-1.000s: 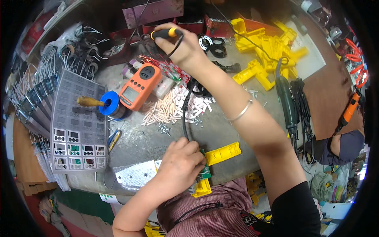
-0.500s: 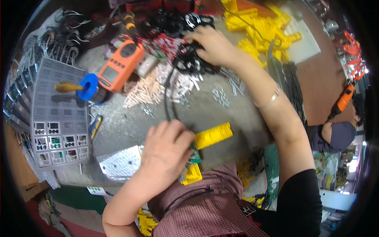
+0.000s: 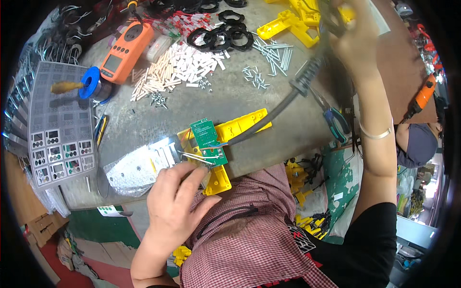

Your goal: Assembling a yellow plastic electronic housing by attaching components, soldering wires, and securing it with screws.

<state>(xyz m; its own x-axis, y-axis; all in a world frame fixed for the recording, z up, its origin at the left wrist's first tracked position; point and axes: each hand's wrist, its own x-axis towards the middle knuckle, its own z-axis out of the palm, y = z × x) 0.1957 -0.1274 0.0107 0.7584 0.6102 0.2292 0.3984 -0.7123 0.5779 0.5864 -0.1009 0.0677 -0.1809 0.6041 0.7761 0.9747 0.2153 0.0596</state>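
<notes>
My left hand (image 3: 175, 204) lies at the lower left of a green circuit board (image 3: 209, 141). Its curled fingertips touch the near edge of the assembly, and its thumb is spread away. The board sits crosswise over a yellow plastic housing (image 3: 242, 126), with thin wires at its lower end. From it a black cable (image 3: 264, 120) with a ribbed sleeve (image 3: 306, 79) runs up to the right. A silvery, film-wrapped part (image 3: 137, 173) joins the left side. My right hand (image 3: 357, 45) is motion-blurred at the upper right, beside loose yellow housings (image 3: 290, 26); its fingers are smeared.
Pliers (image 3: 336, 124) lie at the table's right. Black rings (image 3: 221, 38), white sleeves (image 3: 197, 65) and screws (image 3: 254, 77) are spread at the back. An orange multimeter (image 3: 127, 53), a blue solder spool (image 3: 91, 84) and a grey sheet of labels (image 3: 60, 129) stand left.
My right hand has moved from the black rings to the far right. My left hand has drawn back, uncovering the board. The cable now runs rightward instead of toward the back.
</notes>
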